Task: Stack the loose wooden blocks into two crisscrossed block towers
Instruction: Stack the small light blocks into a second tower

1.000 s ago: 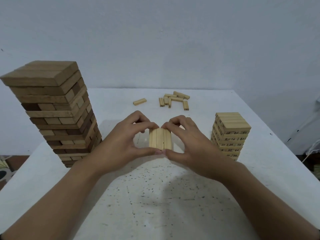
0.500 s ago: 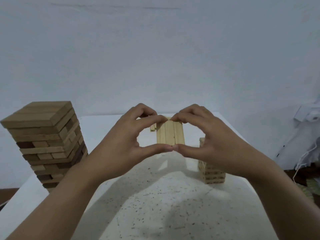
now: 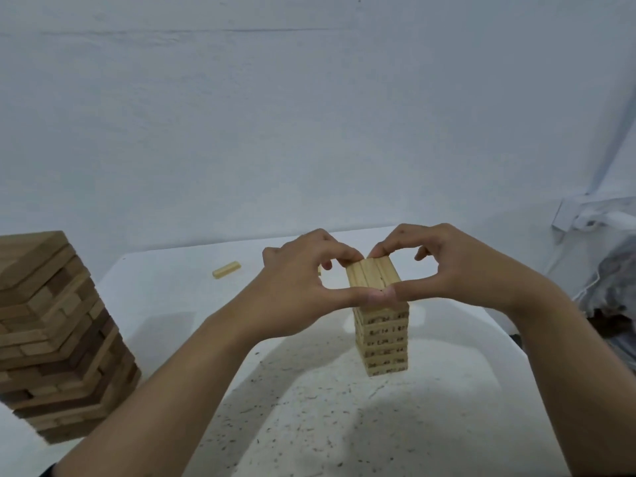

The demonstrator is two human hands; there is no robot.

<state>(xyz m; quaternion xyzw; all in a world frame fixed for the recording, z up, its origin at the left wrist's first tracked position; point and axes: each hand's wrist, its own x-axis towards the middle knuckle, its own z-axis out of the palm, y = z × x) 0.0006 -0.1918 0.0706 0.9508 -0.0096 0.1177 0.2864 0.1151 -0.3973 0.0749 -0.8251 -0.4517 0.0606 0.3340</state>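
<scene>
- The three pale blocks (image 3: 373, 274) lie side by side as one flat layer, pinched between both hands right at the top of the small pale tower (image 3: 382, 342). That tower stands toward the right edge of the worktop (image 3: 309, 428). The thumbs hide the seam, so I cannot tell whether the layer rests on the tower or hangs just above it.
- The left hand (image 3: 299, 290) and right hand (image 3: 461, 270) mirror each other. The fingers (image 3: 332, 243) curl onto the far ends of the blocks and the thumbs press the near ends. Neither hand has anything else in it.
- I'd judge these blocks light, stiff and smooth-sided. Squeezed only at the ends, the middle one could slip out, so even pressure across all three looks like the sensible hold. A gentle release would suit such a narrow tower.
- The wood is pale and straight-grained with square edges. The tower's side faces carry dark printed marks too small to read.
- A loose block (image 3: 226, 269) lies near the far edge, well apart.
- At the left edge stands a larger tower (image 3: 51, 339) of chunkier brown blocks, some darker, its crisscrossed layers slightly uneven.
- The worktop itself is white with dark speckles.
</scene>
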